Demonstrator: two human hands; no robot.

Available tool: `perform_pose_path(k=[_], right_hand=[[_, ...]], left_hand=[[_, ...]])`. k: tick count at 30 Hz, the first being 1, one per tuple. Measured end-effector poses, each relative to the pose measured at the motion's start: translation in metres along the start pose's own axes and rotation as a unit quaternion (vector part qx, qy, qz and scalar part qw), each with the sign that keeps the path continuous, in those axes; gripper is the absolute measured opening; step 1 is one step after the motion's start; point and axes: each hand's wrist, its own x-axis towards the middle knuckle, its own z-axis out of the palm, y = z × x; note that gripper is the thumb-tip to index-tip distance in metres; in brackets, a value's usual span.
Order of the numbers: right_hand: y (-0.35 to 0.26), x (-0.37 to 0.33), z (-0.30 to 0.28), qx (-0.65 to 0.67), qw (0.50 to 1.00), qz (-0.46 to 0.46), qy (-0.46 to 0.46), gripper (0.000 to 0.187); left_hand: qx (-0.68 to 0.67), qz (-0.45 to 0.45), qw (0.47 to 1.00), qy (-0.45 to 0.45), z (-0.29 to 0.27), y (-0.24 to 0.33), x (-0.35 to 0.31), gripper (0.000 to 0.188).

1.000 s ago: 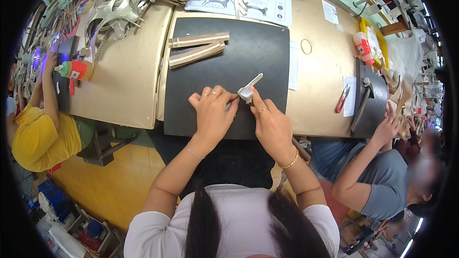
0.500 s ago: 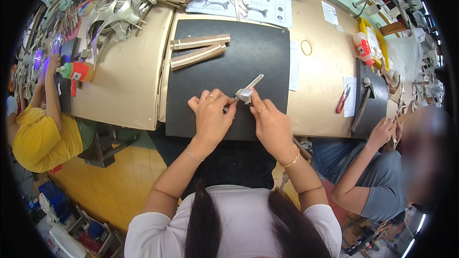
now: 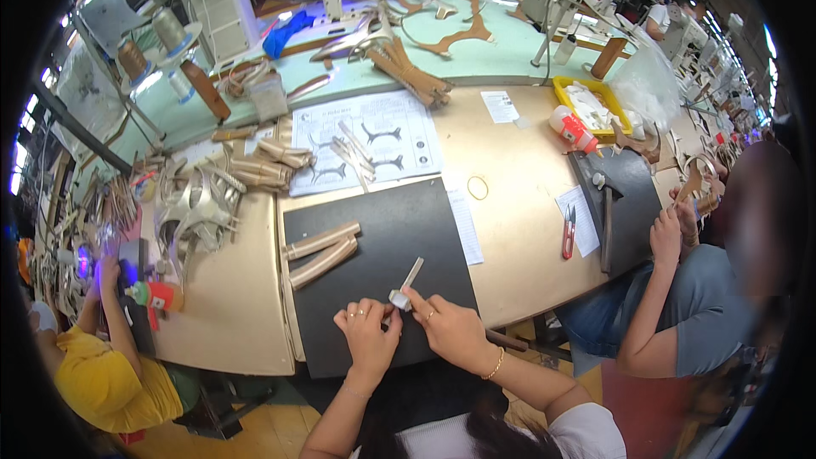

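Note:
Over the dark mat (image 3: 391, 225), my left hand (image 3: 371, 336) pinches the near end of a narrow pale strip (image 3: 414, 272). Its far end sticks out beyond the silvery head of a hammer (image 3: 399, 299). My right hand (image 3: 446, 327) is closed round the hammer, with a finger stretched along toward the head and the dark handle showing past the wrist. The head is at the strip; whether they touch, I cannot tell. Left of my hands, two bundles of brown and cream strips (image 3: 323, 262) lie on the mat.
Beyond the mat lies a printed drawing sheet (image 3: 374, 140) with loose strips on it. Cut silvery pieces (image 3: 197, 208) are piled at left, near a glue bottle (image 3: 157, 293). At right are red snips (image 3: 568, 234), another hammer (image 3: 606, 225) and a yellow tray (image 3: 625, 125). Co-workers sit on both sides.
The view has tilted up and shifted, so more of the far bench shows. My hands keep the same hold on the strip and the hammer.

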Motion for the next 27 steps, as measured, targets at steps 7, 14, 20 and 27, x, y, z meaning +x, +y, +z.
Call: perform_pose_path(k=[7, 14, 20, 27], right_hand=[[0.001, -0.003, 0.005, 0.0, 1.0, -0.008, 0.028, 0.053], [0.0, -0.003, 0.01, -0.019, 0.997, -0.019, 0.07, 0.051], [-0.001, -0.003, 0.011, -0.035, 0.997, -0.019, 0.07, 0.051], [-0.001, -0.003, 0.011, -0.039, 0.996, -0.025, 0.079, 0.051]], left_hand=[[0.0, 0.001, 1.0, -0.01, 0.002, -0.004, 0.0, 0.012], [0.009, -0.01, 1.0, -0.016, 0.003, -0.004, -0.002, 0.014], [0.009, -0.007, 1.0, -0.012, 0.003, -0.004, 0.0, 0.014], [0.002, -0.005, 1.0, -0.003, 0.004, -0.003, 0.0, 0.015]])
